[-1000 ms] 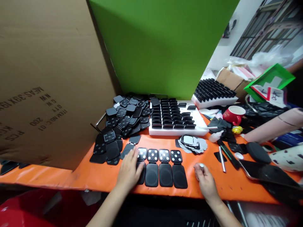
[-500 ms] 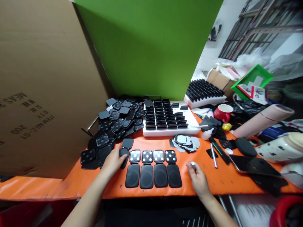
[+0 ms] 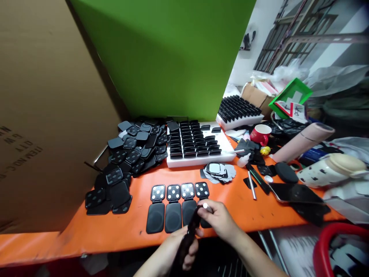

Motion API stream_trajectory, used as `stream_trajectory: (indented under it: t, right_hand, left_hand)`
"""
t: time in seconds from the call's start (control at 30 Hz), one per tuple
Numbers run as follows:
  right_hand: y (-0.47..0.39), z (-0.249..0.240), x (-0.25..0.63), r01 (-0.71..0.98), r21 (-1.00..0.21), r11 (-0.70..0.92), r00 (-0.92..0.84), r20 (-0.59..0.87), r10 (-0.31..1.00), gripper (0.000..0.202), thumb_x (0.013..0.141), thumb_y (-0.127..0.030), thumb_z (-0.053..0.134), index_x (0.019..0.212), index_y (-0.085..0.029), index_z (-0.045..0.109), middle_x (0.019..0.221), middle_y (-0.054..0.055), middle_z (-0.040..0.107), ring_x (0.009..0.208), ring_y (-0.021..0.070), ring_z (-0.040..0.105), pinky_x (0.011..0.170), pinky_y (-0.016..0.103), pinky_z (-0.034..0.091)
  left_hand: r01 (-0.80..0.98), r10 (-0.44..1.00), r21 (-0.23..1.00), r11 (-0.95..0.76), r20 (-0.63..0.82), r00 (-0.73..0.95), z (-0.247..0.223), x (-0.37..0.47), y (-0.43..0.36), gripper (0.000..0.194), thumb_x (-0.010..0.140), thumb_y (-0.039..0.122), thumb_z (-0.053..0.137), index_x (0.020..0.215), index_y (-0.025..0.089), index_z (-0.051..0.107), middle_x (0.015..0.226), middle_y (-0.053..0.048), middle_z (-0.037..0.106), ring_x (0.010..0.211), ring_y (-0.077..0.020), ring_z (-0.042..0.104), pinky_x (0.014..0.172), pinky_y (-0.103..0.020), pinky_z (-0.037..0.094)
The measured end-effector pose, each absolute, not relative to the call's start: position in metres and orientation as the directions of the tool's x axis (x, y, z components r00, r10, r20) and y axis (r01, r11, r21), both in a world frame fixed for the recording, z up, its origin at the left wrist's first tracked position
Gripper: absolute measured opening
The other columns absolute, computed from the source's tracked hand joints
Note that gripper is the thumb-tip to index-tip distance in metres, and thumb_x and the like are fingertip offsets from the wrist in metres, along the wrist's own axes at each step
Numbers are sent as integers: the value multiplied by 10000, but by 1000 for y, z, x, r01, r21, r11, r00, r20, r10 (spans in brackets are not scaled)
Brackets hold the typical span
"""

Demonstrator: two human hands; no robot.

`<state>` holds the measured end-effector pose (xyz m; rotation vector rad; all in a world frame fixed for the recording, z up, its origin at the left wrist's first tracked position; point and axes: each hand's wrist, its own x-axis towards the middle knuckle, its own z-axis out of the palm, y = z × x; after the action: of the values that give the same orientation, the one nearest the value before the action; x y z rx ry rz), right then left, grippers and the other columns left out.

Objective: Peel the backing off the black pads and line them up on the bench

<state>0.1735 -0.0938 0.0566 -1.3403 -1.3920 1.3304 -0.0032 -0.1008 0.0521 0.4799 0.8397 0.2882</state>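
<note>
My left hand (image 3: 172, 247) grips a black hinged two-panel piece (image 3: 195, 222), unfolded and held up edge-on toward me. In my right hand (image 3: 221, 220) a short silvery cylinder with a round white end (image 3: 205, 206) is pinched; the fingertips are at the upper end of the hinged piece. Behind the hands lies a row of similar unfolded pieces (image 3: 156, 217), their upper panels (image 3: 173, 192) showing pale round dots. The right hand and the held piece partly cover the two rightmost ones.
A heap of black pieces (image 3: 134, 156) lies left, by a cardboard box (image 3: 43, 115). White foam trays (image 3: 198, 161) hold upright black pieces. Grey-white cutouts (image 3: 219, 173) lie in front. To the right are a red mug (image 3: 261, 134), a pink tumbler (image 3: 302, 142) and a phone (image 3: 294, 192).
My left hand has brought a hinged piece from the heap's edge to the front of the row. My right hand has moved left to meet it. The view has shifted right.
</note>
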Motion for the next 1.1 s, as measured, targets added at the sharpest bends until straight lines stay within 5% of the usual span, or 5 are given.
stream_trajectory:
  t: [0.17, 0.27, 0.4, 0.63, 1.1]
  right_hand:
    - [-82, 59, 178, 245, -961, -129, -58, -148, 987, 299, 798, -439, 513, 836, -160, 613, 752, 29, 612, 705, 169, 555, 637, 254, 438]
    - [-82, 65, 178, 281, -955, -97, 32, -92, 995, 311, 843, -418, 451, 1040, -194, 538, 927, 43, 617, 830, 181, 574, 727, 271, 438]
    - [-90, 79, 171, 543, -840, -29, -73, -81, 994, 288, 903, -368, 331, 854, -216, 571, 789, 5, 609, 707, 147, 577, 624, 234, 407]
    - [-95, 90, 161, 851, -520, 79, -124, -54, 991, 225, 906, -289, 348, 867, -246, 565, 798, 4, 616, 713, 155, 572, 590, 235, 346]
    - [-101, 100, 170, 731, -678, 76, -211, -118, 970, 210, 855, -385, 450, 841, -217, 576, 816, 9, 606, 716, 147, 545, 613, 219, 369]
  left_hand:
    - [-235, 569, 617, 751, -426, 703, 57, -3, -95, 520, 725, 427, 631, 1172, 190, 509, 1141, -126, 579, 932, -217, 595, 791, -322, 436]
    - [-241, 568, 585, 774, -476, 672, 62, -5, -92, 435, 740, 277, 642, 1151, 202, 521, 1187, -136, 563, 978, -249, 593, 838, -396, 432]
    - [-269, 661, 653, 708, -478, 579, 55, -1, -92, 447, 794, 302, 573, 1221, 222, 466, 1203, -127, 559, 1039, -268, 565, 874, -436, 426]
    - [227, 872, 974, 18, -126, 473, 46, 2, -94, 506, 852, 207, 412, 1346, 266, 315, 1384, -30, 374, 1264, -208, 329, 1061, -393, 237]
    - [427, 860, 883, -193, -57, 506, 36, 6, -110, 595, 849, 113, 346, 1397, 250, 157, 1398, -48, 346, 1267, -199, 330, 1049, -380, 288]
